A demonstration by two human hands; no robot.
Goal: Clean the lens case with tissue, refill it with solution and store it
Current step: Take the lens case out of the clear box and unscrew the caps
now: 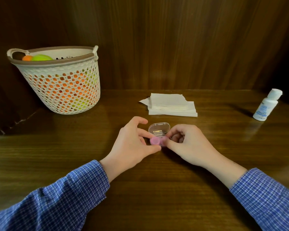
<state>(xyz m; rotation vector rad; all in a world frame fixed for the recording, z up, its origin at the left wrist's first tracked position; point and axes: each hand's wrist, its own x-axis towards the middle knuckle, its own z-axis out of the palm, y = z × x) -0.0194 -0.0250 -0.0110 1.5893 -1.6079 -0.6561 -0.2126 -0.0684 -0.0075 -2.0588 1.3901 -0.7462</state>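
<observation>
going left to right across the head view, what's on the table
basket → left hand → lens case → right hand → solution bottle. The tissue stack lies farther back, above the case and right hand, so it is left out of the order.

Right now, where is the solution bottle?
In the head view, the bottle stands at the far right of the table, right of the tissue stack, untouched by either hand.
</observation>
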